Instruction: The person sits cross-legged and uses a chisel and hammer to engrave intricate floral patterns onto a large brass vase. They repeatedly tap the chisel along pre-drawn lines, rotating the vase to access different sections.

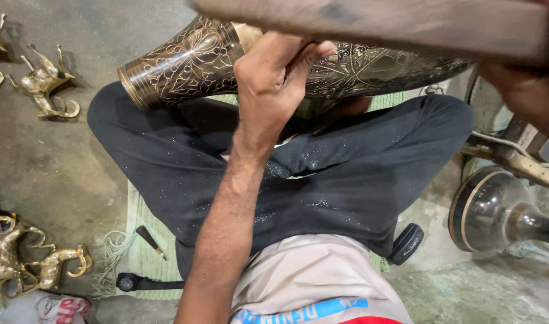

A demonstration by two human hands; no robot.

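A large dark brass vase (184, 63) with engraved floral lines lies on its side across my crossed legs, its flared mouth at the left. My left hand (274, 78) presses against the vase's middle, fingers bunched on the metal; whether they pinch a small tool is hidden. My right hand (523, 84) at the upper right grips a thick wooden mallet (376, 21), which stretches across the top of the view above the vase. Fine metal dust speckles my black trousers (346, 174).
Small brass animal figures stand on the concrete floor at the upper left (46, 84) and lower left (22, 261). A second dark vase (496, 210) lies at the right. A small punch (149, 240) rests on the green mat (139, 255).
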